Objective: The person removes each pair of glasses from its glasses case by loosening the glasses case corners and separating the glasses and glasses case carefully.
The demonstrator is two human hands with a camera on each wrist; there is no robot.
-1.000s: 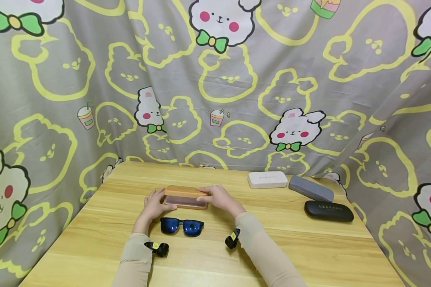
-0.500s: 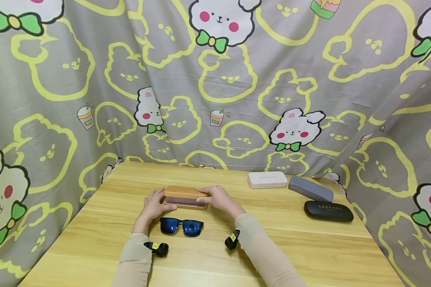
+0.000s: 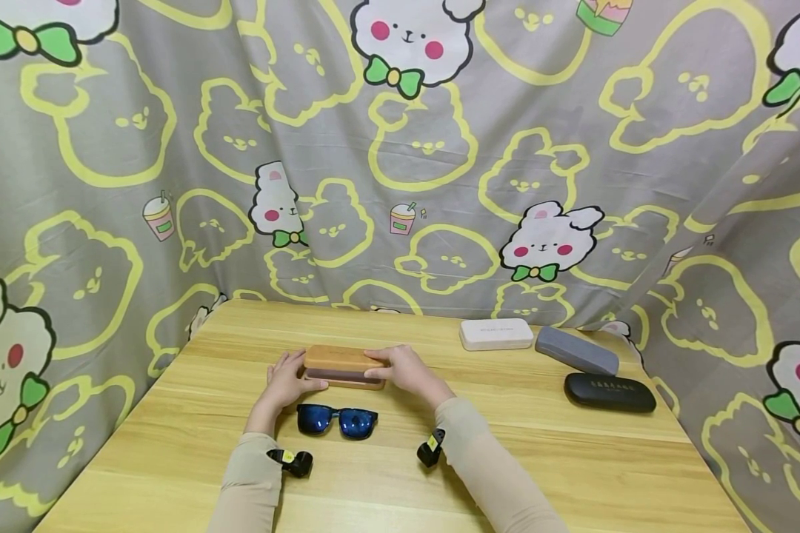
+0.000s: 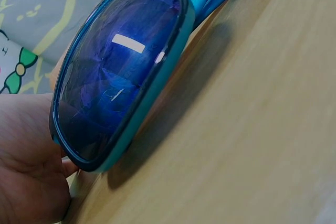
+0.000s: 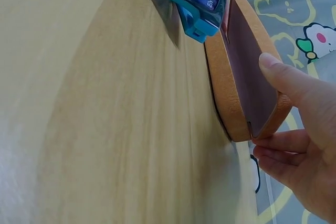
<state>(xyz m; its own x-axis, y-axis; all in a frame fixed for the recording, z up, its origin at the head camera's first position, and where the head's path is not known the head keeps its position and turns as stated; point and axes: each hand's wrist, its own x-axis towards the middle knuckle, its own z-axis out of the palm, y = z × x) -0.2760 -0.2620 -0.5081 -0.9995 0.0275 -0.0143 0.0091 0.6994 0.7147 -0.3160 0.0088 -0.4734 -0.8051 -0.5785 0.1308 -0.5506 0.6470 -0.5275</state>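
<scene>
Part-open orange-brown, leather-look glasses case (image 3: 342, 356) gripped at both ends

The elongated case rests on a pale yellow wood-grain table (image 3: 573, 470), left of the middle and towards the far edge, its lid raised part way so that a dusky purple lining (image 5: 249, 61) shows. The left hand (image 3: 285, 381) grips the left end, thumb at the near lower edge, fingers round the end (a lens fills much of the left wrist view and hides the fingertips there). The right hand (image 3: 408, 368) pinches the right end: the thumb lies on the lid's rim, the other fingers bent against the end of the case.

Dark-framed sunglasses with blue mirrored lenses (image 3: 356, 423) sit on the table just in front of the case, between the two forearms in beige sleeves (image 3: 500, 474). Well off to the right lie a white rectangular case (image 3: 496, 334), a grey-blue elongated case (image 3: 576, 350) and a black rounded case with small lettering (image 3: 610, 392), each just beside the next. Behind hangs a grey curtain with yellow outlines and white rabbits (image 3: 440, 215).
</scene>
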